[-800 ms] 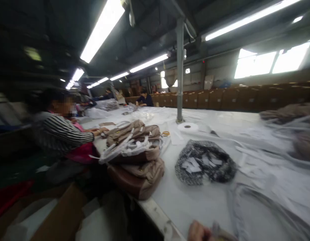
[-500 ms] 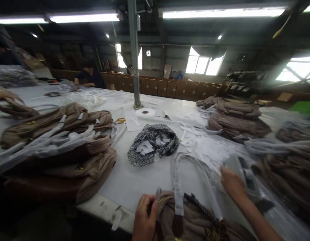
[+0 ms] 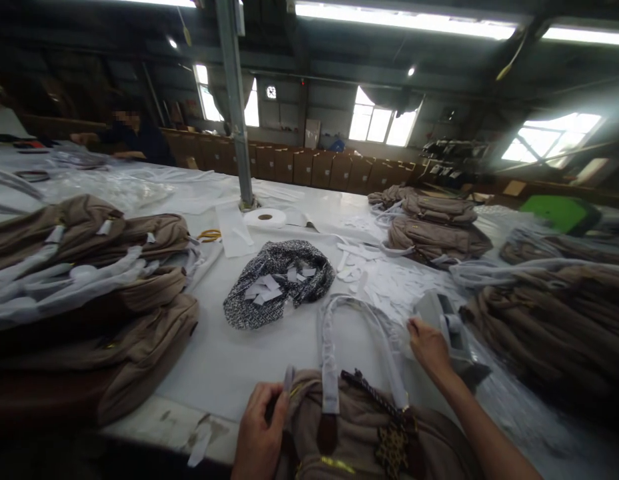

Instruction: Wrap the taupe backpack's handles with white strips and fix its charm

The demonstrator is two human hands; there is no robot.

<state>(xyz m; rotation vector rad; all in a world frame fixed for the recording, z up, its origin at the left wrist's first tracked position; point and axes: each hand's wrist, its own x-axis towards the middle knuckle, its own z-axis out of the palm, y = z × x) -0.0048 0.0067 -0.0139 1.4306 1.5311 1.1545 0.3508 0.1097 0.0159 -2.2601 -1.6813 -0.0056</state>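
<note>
A brown fabric handbag (image 3: pixel 309 433) stands at the table's near edge, its handle (image 3: pixel 329 360) wrapped in whitish material and arching up. A dark braided cord and a dark openwork charm (image 3: pixel 392 450) hang on its front. My left hand (image 3: pixel 262 427) is closed at the bag's upper left corner, thumb and fingers pinched, with a small greyish tip showing above them. My right hand (image 3: pixel 429 347) reaches to the front of a grey tape dispenser (image 3: pixel 447 327). Its fingertips are pinched together; what lies between them is too small to make out.
Brown bags lie piled at left (image 3: pixel 159 333) and right (image 3: pixel 554 327). Ahead sits a black-and-white tweed cloth (image 3: pixel 309 257) with white slips on it. Beyond are a white roll (image 3: pixel 264 217), yellow-handled scissors (image 3: pixel 209 235), scattered white strips (image 3: pixel 384 287) and a post (image 3: pixel 234 107). Another person (image 3: pixel 139 140) sits far left.
The view has swung to the right, so everything sits further left. Both hands keep nearly the same places, the left at the bag and the right at the tape dispenser.
</note>
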